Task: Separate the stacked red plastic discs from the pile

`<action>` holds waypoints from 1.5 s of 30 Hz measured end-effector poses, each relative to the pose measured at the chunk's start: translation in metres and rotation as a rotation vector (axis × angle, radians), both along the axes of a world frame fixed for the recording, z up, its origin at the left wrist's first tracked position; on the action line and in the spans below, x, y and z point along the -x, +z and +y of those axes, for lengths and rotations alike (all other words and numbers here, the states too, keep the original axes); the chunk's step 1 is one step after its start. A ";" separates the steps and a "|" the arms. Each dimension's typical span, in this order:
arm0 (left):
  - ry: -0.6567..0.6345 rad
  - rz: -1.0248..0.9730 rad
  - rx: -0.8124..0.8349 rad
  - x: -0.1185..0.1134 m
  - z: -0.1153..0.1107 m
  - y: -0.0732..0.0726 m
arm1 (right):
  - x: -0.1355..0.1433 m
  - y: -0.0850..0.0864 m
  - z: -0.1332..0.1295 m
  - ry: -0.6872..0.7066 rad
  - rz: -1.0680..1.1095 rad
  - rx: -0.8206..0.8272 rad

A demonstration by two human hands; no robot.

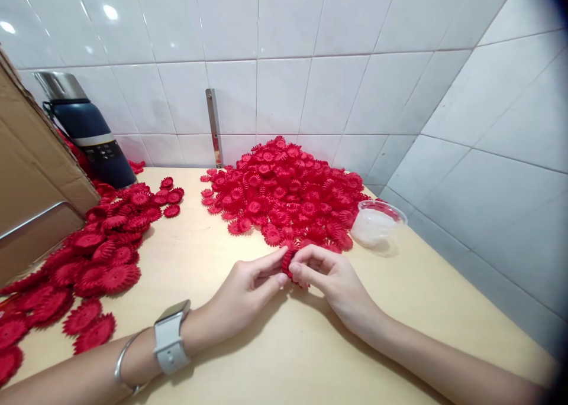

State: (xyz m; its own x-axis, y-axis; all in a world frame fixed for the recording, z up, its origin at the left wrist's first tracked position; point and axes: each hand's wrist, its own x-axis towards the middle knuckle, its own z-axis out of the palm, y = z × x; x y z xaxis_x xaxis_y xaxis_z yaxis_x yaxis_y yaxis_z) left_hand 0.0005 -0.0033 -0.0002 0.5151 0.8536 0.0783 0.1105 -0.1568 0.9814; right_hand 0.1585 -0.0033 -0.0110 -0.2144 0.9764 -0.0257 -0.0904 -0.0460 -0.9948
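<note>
Between my two hands, just in front of the big heap, is a red toothed piece (287, 263), held on edge. My left hand (252, 287), with a watch and a bangle on its wrist, pinches its left side between thumb and fingers. From the right, my right hand (331, 278) has its thumb and curled fingers closed on the same piece. Part of the piece is hidden by the fingers. Behind it rises the heap of red toothed discs (284, 192). More red discs (110, 245) lie in a loose pile at the left.
A clear plastic tub (377, 224) with whitish contents stands right of the heap. At the left are a cardboard box (39, 162) and a leaning dark blue bottle (95, 136). A tiled wall (284, 91) borders the pale table (248, 369), with a metal strip (213, 127) against it.
</note>
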 end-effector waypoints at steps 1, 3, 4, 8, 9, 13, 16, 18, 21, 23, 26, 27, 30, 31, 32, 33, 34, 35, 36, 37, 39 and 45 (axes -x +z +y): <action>-0.003 -0.010 0.018 0.000 0.000 0.000 | 0.000 0.000 0.000 0.004 -0.002 -0.002; -0.005 -0.023 0.037 0.000 0.000 0.000 | -0.001 0.000 0.001 0.010 -0.022 -0.022; -0.005 -0.026 0.036 0.000 0.001 0.001 | -0.001 0.000 0.001 0.010 -0.035 -0.034; -0.006 -0.031 0.017 0.000 0.001 0.003 | -0.001 -0.001 0.002 0.005 -0.073 -0.067; -0.007 -0.027 0.011 0.000 0.001 0.003 | -0.001 -0.001 0.002 0.007 -0.078 -0.070; -0.009 -0.009 -0.016 0.000 0.000 0.003 | -0.001 -0.002 0.002 -0.001 -0.094 -0.073; -0.007 -0.007 -0.025 0.001 0.000 0.003 | -0.001 -0.001 0.001 -0.007 -0.092 -0.066; -0.007 -0.013 -0.020 0.001 0.000 0.003 | -0.001 -0.001 0.001 -0.010 -0.087 -0.056; -0.003 -0.028 -0.002 0.001 0.000 0.003 | 0.000 -0.001 0.001 -0.004 -0.072 -0.049; 0.002 -0.039 0.023 0.001 0.000 0.003 | 0.000 -0.001 0.002 0.002 -0.070 -0.055; 0.004 -0.056 0.068 0.001 -0.001 0.001 | 0.000 0.000 0.001 -0.003 -0.082 -0.072; 0.005 -0.057 0.071 0.001 -0.001 0.001 | 0.001 0.000 0.001 -0.007 -0.084 -0.073; 0.014 -0.040 0.053 0.002 -0.001 0.000 | 0.001 0.001 0.000 -0.011 -0.089 -0.064; 0.015 -0.036 0.052 0.002 -0.001 -0.001 | 0.001 0.001 -0.001 -0.011 -0.088 -0.060; 0.014 -0.034 0.055 0.002 0.000 -0.001 | 0.001 0.001 -0.001 -0.007 -0.086 -0.056; 0.011 -0.034 0.059 0.001 0.000 -0.001 | 0.001 0.001 -0.001 -0.003 -0.081 -0.054; 0.009 -0.034 0.059 0.001 0.000 -0.001 | 0.001 0.000 -0.001 0.002 -0.074 -0.053; 0.008 -0.033 0.053 0.001 0.000 0.000 | 0.001 0.000 -0.001 0.005 -0.070 -0.052; 0.009 -0.030 0.043 0.000 0.001 0.000 | 0.001 0.000 0.000 0.007 -0.070 -0.053; 0.010 -0.025 0.032 0.000 0.001 0.000 | 0.001 0.000 0.000 0.007 -0.073 -0.055; 0.017 -0.015 0.017 0.000 0.001 0.000 | 0.001 0.001 -0.001 0.004 -0.080 -0.059; 0.047 0.025 0.017 0.002 0.002 -0.004 | 0.001 0.003 -0.002 0.017 -0.104 -0.068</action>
State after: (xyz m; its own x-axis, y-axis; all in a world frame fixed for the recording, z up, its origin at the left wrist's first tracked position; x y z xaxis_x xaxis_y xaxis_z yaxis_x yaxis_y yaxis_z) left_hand -0.0011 -0.0017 -0.0046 0.4762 0.8778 0.0512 0.1420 -0.1342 0.9807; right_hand 0.1573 -0.0050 -0.0083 -0.2308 0.9728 0.0174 0.0141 0.0212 -0.9997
